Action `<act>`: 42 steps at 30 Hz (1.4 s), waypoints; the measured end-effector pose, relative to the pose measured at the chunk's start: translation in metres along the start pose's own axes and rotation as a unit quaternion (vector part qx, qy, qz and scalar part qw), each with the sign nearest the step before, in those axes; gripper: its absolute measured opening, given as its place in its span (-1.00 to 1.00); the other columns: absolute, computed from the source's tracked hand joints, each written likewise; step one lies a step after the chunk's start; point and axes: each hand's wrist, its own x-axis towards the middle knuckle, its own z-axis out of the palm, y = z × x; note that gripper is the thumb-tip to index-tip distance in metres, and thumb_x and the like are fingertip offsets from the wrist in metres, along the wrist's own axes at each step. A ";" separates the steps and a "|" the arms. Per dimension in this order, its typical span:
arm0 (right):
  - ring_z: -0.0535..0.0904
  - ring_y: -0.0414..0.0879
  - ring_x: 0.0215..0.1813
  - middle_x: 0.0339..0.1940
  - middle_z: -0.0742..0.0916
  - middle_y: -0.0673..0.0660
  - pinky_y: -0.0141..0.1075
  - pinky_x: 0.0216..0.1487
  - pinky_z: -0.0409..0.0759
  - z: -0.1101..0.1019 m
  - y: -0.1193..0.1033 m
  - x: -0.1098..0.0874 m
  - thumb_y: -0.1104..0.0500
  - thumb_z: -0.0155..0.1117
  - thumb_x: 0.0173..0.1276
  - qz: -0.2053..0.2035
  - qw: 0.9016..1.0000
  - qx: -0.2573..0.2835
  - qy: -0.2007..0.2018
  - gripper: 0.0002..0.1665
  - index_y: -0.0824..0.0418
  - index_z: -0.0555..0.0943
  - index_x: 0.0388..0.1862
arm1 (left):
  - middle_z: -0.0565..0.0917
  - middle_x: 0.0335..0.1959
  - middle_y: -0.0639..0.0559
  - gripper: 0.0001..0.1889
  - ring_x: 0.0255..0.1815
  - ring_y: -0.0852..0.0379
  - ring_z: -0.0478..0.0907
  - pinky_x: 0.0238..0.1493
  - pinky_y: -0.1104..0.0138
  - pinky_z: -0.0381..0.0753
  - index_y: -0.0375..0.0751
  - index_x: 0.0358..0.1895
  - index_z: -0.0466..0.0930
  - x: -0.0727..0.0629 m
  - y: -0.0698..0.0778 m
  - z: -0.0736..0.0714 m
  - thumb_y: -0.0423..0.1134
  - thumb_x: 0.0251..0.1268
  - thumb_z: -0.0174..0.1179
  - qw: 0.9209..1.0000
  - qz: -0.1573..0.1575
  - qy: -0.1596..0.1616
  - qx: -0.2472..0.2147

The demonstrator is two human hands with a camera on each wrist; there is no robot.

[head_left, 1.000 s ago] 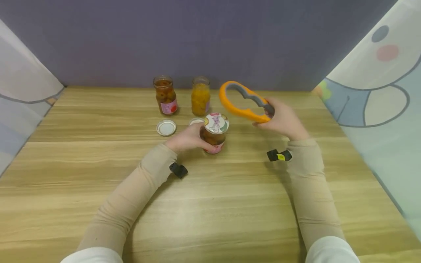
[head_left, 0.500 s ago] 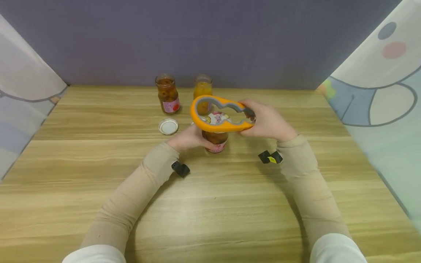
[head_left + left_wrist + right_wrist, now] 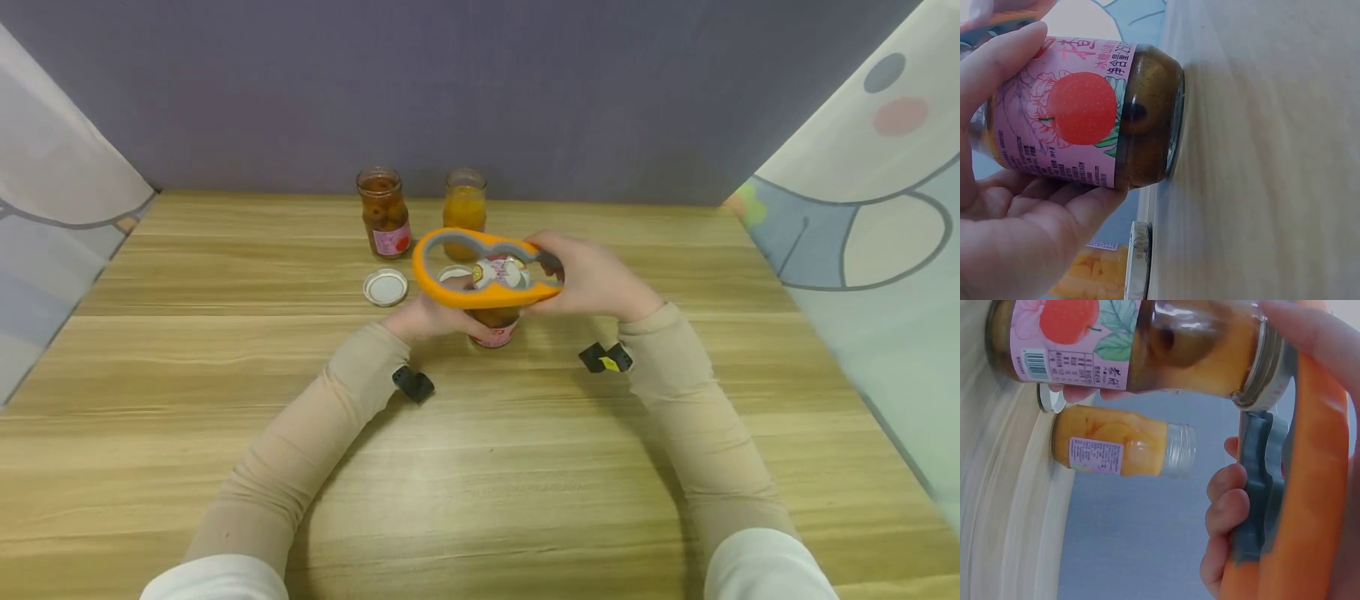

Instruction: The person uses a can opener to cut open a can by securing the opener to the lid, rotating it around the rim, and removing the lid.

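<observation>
My left hand holds a lidded glass jar of dark fruit, its fingers and thumb wrapped round the pink label with a red fruit on it. The jar stands upright on the table. In my right hand is an orange jar opener with a grey scalloped inner edge, gripped at its right end. Seen from the head, its loop frames the patterned lid. In the right wrist view the opener is level with the lid; whether its grey edge presses on the lid I cannot tell.
Behind stand two lidless jars, one of dark fruit and one of yellow fruit. A loose lid lies left of the held jar; another lid shows through the opener. A dark wall closes the table's back.
My right hand has brought the jar opener left and down, from beside the jar to a place around or just above its lid. The left hand keeps hold of the jar.
</observation>
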 end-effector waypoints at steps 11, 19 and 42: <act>0.54 0.01 0.06 0.21 0.58 0.13 -0.08 0.10 0.48 -0.006 -0.004 0.001 -0.21 0.18 0.31 0.015 0.998 0.016 -0.050 -0.21 0.05 0.26 0.44 | 0.38 0.31 -0.10 -0.25 0.33 0.02 0.26 0.43 0.19 0.14 -0.27 0.31 0.32 0.000 -0.001 0.000 -0.40 -0.04 0.42 1.000 -0.008 0.008 0.019; 0.47 -0.09 0.26 0.39 0.44 0.05 -0.12 0.29 0.39 -0.010 -0.003 0.005 -0.25 0.17 0.30 0.028 0.997 0.034 -0.063 -0.20 -0.07 0.23 0.45 | 0.39 0.30 -0.10 -0.26 0.33 0.03 0.27 0.43 0.20 0.13 -0.28 0.30 0.33 0.001 -0.001 0.000 -0.37 -0.05 0.43 0.999 -0.015 0.015 0.032; 0.39 -0.11 -0.44 -0.20 0.70 0.01 -0.27 -0.18 0.42 -0.030 -0.025 0.015 -0.49 0.18 0.08 0.108 0.980 0.005 -0.169 -0.06 -0.37 0.12 0.43 | 0.56 0.09 0.05 -0.32 0.14 0.10 0.41 0.30 0.21 0.31 -0.19 0.12 0.47 -0.004 0.006 0.000 -0.18 -0.17 0.53 0.996 -0.067 0.041 0.036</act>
